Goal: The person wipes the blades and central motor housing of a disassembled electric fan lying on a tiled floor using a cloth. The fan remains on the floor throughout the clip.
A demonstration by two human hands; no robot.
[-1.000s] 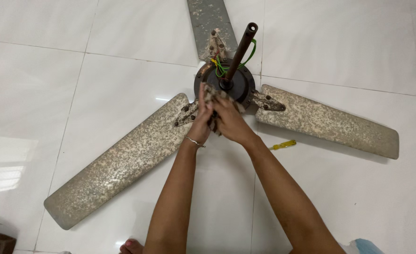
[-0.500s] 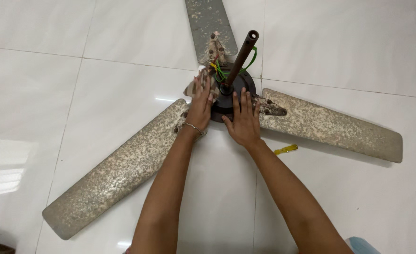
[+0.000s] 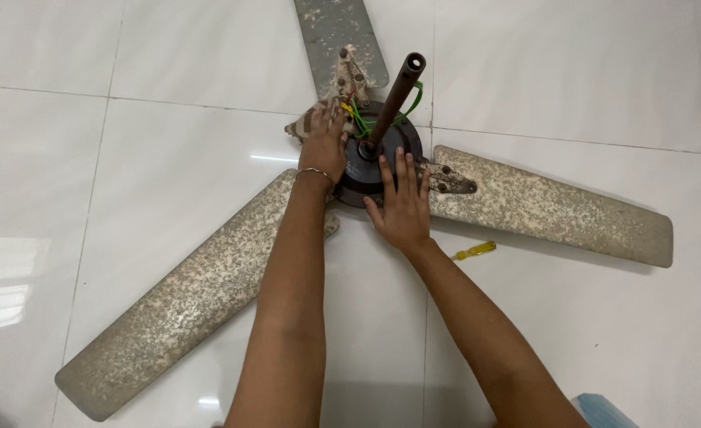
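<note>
A ceiling fan lies dismantled from its mount on a white tiled floor [image 3: 128,143]; its left blade [image 3: 184,293], mottled grey and tan with grime, runs from the lower left corner up toward the centre. The person's left forearm crosses the inner end of that blade; a thin bangle [image 3: 312,172] sits at the wrist. The left hand [image 3: 323,143] rests palm down on the left upper edge of the dark motor housing [image 3: 358,178]; its fingers are curled narrow over a soiled patterned cloth [image 3: 303,125], pressing it against the housing; a corner of the cloth sticks out to the left of the fingertips. A second blade [image 3: 335,36] extends upward out of the frame; its rusted bracket [image 3: 349,75] meets the housing just above the left hand. Green and yellow wires [image 3: 366,119] loop at the base of a brown down rod [image 3: 390,99], which rises tilted from the housing's centre. The right hand [image 3: 400,208] lies flat on the lower right of the housing, fingers spread wide and pointing upward, holding nothing; the fingertips lie near the rod's base. The right blade [image 3: 549,210] stretches toward the right edge, its bracket just beside the right fingers. A small yellow-handled screwdriver [image 3: 474,251] lies on the floor below that blade, apart from both hands. A pale blue object [image 3: 604,408] shows in the bottom right corner; its kind cannot be told.
</note>
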